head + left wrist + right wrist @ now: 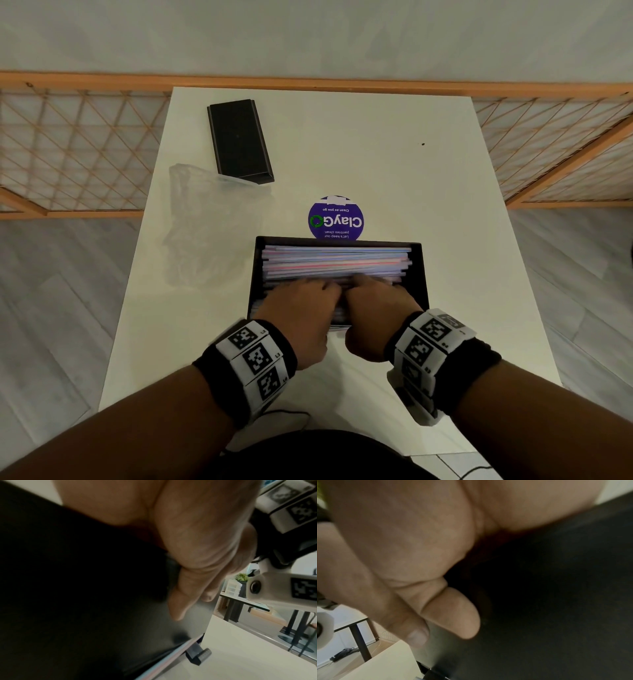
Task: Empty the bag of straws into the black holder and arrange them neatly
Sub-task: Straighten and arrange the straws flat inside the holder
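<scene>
A: Straws (337,262) lay crosswise in the black holder (420,270), long axis left to right, right under both grips!

B: Left hand (301,317) and right hand (373,317) side by side, equally near, fingers flat on them, thumbs outside. Bag (209,226) lay empty on the desk (394,164).

The black holder (418,270) is sitting open near my edge of the table, and pastel straws (337,262) are lying flat in it, side by side, running left to right. The clear bag (209,226) is lying crumpled and flat to its left.
</scene>
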The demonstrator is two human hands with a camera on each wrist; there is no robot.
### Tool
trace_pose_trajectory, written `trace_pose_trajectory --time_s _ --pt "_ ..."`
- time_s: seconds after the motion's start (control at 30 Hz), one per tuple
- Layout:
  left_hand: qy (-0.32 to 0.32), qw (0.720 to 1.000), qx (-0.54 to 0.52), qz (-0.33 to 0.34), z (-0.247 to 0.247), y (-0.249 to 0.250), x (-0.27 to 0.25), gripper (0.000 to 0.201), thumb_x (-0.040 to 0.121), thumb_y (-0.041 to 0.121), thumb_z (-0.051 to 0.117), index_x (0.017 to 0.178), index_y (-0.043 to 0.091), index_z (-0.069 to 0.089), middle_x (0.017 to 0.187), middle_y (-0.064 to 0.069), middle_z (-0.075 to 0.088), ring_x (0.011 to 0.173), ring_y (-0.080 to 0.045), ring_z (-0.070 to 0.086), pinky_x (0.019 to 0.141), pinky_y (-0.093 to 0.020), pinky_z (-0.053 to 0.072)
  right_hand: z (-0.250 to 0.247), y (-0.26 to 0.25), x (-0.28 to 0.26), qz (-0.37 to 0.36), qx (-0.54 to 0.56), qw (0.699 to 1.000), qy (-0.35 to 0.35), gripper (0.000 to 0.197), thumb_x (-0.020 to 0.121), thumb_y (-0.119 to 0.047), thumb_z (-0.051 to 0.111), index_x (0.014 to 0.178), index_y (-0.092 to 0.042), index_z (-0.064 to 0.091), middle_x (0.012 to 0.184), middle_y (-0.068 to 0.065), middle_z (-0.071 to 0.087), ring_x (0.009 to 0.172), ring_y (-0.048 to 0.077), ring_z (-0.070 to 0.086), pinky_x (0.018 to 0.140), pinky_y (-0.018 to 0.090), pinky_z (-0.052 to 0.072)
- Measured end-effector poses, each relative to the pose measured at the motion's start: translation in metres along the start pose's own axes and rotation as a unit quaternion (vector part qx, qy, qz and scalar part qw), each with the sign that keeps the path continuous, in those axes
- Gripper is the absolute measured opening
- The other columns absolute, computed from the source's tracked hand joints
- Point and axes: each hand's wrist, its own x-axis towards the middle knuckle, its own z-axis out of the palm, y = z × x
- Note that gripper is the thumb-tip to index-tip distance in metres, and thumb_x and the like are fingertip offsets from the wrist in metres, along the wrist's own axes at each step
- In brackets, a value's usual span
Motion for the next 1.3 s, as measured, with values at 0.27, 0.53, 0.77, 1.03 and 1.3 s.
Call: trace_pose_trajectory --time_s 0.27,0.53,0.77,1.03,1.3 --pt "-0.037 0.998 0.017 -0.042 0.002 -0.003 -0.003 0.037 0.087 0.037 0.061 0.121 0.024 0.064 0.129 -0.002 0.051 0.122 -0.025 0.053 0.097 -0.039 0.049 -0.001 0.002 -0.010 0.007 0.003 1.000 0.026 0.025 0.077 -0.029 0.056 0.101 -0.024 0.063 0.104 -0.004 0.069 0.100 0.024 0.065 0.094 0.033 0.049" --pt "-0.026 0.997 0.043 -0.055 -0.003 -0.006 -0.011 0.032 0.090 0.034 0.058 0.119 0.021 0.057 0.121 0.000 0.061 0.111 -0.024 0.063 0.091 -0.036 0.052 0.004 0.007 -0.014 0.047 -0.006 0.999 0.005 0.023 0.080 -0.031 0.052 0.099 -0.025 0.062 0.102 -0.005 0.066 0.102 0.023 0.063 0.096 0.035 0.045" --pt "0.040 0.999 0.009 0.012 -0.005 -0.004 -0.012 0.038 0.088 0.027 0.062 0.124 0.023 0.050 0.126 0.003 0.053 0.120 -0.021 0.051 0.097 -0.036 0.048 -0.002 -0.006 -0.021 0.013 0.010 0.999 0.044 0.026 0.081 -0.028 0.056 0.105 -0.022 0.064 0.109 -0.001 0.063 0.104 0.026 0.060 0.090 0.037 0.052" --pt "-0.020 0.998 0.020 -0.059 0.006 -0.005 -0.007 0.023 0.088 0.033 0.057 0.107 0.024 0.066 0.112 0.002 0.064 0.107 -0.023 0.063 0.089 -0.035 0.055 0.011 0.004 -0.010 0.044 0.019 0.999 0.023 0.026 0.081 -0.027 0.056 0.104 -0.023 0.067 0.108 -0.002 0.064 0.101 0.025 0.062 0.086 0.031 0.048" --pt "-0.034 0.996 0.009 -0.078 0.005 -0.004 -0.005 0.024 0.089 0.035 0.058 0.105 0.021 0.068 0.107 0.000 0.065 0.097 -0.024 0.066 0.081 -0.035 0.055 0.011 0.006 -0.011 0.055 0.032 0.998 0.012 0.025 0.079 -0.028 0.053 0.100 -0.023 0.065 0.101 -0.002 0.067 0.099 0.026 0.062 0.094 0.034 0.047"
